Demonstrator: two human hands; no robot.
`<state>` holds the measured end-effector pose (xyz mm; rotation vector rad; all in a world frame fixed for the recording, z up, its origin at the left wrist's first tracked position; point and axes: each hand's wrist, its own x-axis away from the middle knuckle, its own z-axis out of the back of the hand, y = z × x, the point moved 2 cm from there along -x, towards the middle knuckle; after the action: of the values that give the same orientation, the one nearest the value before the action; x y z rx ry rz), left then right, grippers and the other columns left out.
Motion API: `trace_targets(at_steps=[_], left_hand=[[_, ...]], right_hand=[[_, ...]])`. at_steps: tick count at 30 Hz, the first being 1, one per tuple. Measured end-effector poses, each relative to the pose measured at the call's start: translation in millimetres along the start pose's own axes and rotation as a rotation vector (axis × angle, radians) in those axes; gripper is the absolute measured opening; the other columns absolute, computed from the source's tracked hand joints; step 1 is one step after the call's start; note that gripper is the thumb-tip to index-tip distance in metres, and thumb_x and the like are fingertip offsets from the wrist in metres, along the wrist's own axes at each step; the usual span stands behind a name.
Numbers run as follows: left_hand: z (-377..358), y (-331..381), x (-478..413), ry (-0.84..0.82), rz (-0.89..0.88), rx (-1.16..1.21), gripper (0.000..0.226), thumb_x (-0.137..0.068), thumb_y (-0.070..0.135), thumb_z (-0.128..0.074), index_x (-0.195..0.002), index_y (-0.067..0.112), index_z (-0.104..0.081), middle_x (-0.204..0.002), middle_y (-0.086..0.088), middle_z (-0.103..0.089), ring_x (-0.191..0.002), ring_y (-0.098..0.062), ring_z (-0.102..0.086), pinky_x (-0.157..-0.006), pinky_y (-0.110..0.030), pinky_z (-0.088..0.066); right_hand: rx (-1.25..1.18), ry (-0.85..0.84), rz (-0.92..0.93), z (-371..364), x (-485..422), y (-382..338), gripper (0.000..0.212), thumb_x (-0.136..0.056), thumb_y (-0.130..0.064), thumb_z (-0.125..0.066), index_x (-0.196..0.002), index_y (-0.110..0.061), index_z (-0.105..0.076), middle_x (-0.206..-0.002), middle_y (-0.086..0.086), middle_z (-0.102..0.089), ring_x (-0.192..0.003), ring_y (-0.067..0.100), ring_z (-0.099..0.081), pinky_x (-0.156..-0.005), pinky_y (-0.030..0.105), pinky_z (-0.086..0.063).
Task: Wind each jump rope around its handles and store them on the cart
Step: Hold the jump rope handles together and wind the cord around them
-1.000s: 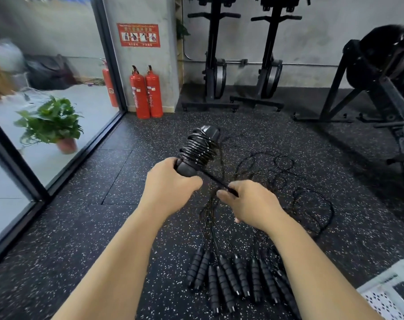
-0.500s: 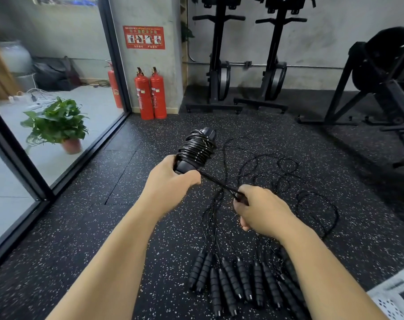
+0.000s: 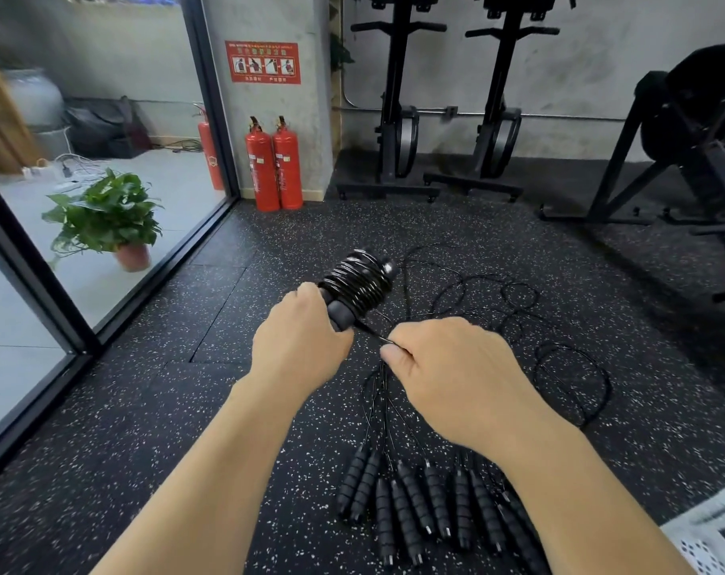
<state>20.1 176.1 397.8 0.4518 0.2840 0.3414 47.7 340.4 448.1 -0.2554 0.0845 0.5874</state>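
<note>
The left hand [image 3: 300, 350] grips the black foam handles [image 3: 340, 313], held above the speckled rubber floor [image 3: 145, 429] and wound with thin glossy black cord [image 3: 358, 282]. The right hand [image 3: 448, 375] pinches the cord's tail (springy, probably slippery); hold it taut close to the coil.

gym: rubber floor [image 3: 518, 251], exercise machines [image 3: 398, 118]

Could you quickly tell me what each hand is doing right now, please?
Left hand: gripping the handles of the wound jump rope.
Right hand: pinching that rope's free end.
</note>
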Motion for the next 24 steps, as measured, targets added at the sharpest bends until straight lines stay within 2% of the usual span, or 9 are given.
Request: trace_targets(at_steps=[4,7,9,12,14,17,19,21,24], left_hand=[[-1.5,10.5,6.6,-0.046,-0.147,-0.245,0.034,-0.085,0.046,-0.064,-0.101,0.022,-0.046,-0.095,0.004,-0.055,-0.081,-0.022,-0.053,-0.064,-0.032,-0.038],[-3.7,24.9,15.1,-0.093,-0.318,-0.37,0.022,-0.086,0.038,-0.06,-0.099,0.027,-0.046,-0.088,0.009,-0.049,-0.087,-0.022,-0.057,-0.07,-0.033,-0.037],[-5.6,35.9,21.9,-0.139,-0.461,-0.417,0.016,-0.086,0.03,-0.057,-0.098,0.031,-0.046,-0.09,0.009,-0.05,-0.094,-0.021,-0.06,-0.077,-0.036,-0.037],[-5.7,47.2,28.6,-0.235,-0.59,-0.444,0.021,-0.086,0.022,-0.053,-0.076,0.03,-0.037,-0.084,0.009,-0.049,-0.083,-0.018,-0.052,-0.089,-0.038,-0.04],[-5.6,51.4,32.1,-0.268,-0.678,-0.442,0.027,-0.086,0.022,-0.052,-0.069,0.027,-0.032,-0.078,0.009,-0.047,-0.074,-0.016,-0.047,-0.085,-0.033,-0.039],[-2.0,54.5,38.2,-0.349,-0.707,-0.308,0.019,-0.082,0.022,-0.056,-0.072,0.024,-0.04,-0.073,0.008,-0.052,-0.071,-0.016,-0.053,-0.064,-0.025,-0.034],[2.2,55.4,41.5,-0.448,-0.65,-0.163,0.022,-0.079,0.021,-0.062,-0.072,0.025,-0.042,-0.07,0.007,-0.055,-0.067,-0.014,-0.055,-0.055,-0.023,-0.033],[6.2,55.9,42.9,-0.533,-0.608,0.036,0.025,-0.075,0.016,-0.069,-0.069,0.024,-0.046,-0.065,0.007,-0.055,-0.06,-0.014,-0.053,-0.052,-0.025,-0.038],[9.6,55.4,44.6,-0.629,-0.574,0.234,0.02,-0.07,0.004,-0.073,-0.073,0.011,-0.054,-0.065,-0.001,-0.057,-0.056,-0.012,-0.05,-0.051,-0.029,-0.042]], right_hand=[[-0.033,0.09,-0.018,12.4,0.9,8.9,0.035,-0.099,-0.042,-0.042,-0.071,-0.022,-0.046,-0.069,-0.007,-0.052,-0.067,0.015,-0.05,-0.063,0.032,-0.04],[-0.096,0.1,-0.03,16.3,-1.7,20.8,0.027,-0.096,-0.042,-0.048,-0.081,-0.022,-0.061,-0.07,-0.008,-0.058,-0.07,0.013,-0.054,-0.066,0.03,-0.043],[-0.158,0.066,-0.024,13.9,-5.3,30.2,0.025,-0.094,-0.042,-0.052,-0.08,-0.024,-0.063,-0.067,-0.009,-0.058,-0.068,0.011,-0.055,-0.067,0.031,-0.044],[-0.364,-0.008,-0.03,5.8,-11.3,49.5,0.021,-0.089,-0.04,-0.062,-0.074,-0.026,-0.067,-0.061,-0.012,-0.06,-0.06,0.004,-0.054,-0.068,0.033,-0.047],[-0.527,-0.043,-0.03,0.9,-12.9,61.5,0.021,-0.085,-0.035,-0.069,-0.071,-0.02,-0.07,-0.055,-0.014,-0.06,-0.053,0.001,-0.052,-0.061,0.029,-0.045],[-0.78,-0.076,-0.052,-2.4,-13.1,74.4,0.024,-0.078,-0.026,-0.078,-0.064,-0.01,-0.068,-0.047,-0.01,-0.053,-0.043,0.003,-0.044,-0.048,0.017,-0.037],[-0.925,-0.113,-0.084,-5.2,-12.7,80.6,0.024,-0.072,-0.03,-0.079,-0.059,-0.014,-0.065,-0.049,-0.006,-0.054,-0.044,0.005,-0.044,-0.046,0.017,-0.035],[-1.044,-0.181,-0.11,-10.7,-13.4,84.3,0.027,-0.067,-0.035,-0.076,-0.056,-0.017,-0.06,-0.052,-0.002,-0.053,-0.046,0.009,-0.045,-0.047,0.02,-0.036],[-1.201,-0.355,-0.169,-20.1,-13.3,85.2,0.024,-0.073,-0.032,-0.069,-0.057,-0.016,-0.059,-0.054,-0.003,-0.054,-0.046,0.008,-0.048,-0.047,0.018,-0.041]])
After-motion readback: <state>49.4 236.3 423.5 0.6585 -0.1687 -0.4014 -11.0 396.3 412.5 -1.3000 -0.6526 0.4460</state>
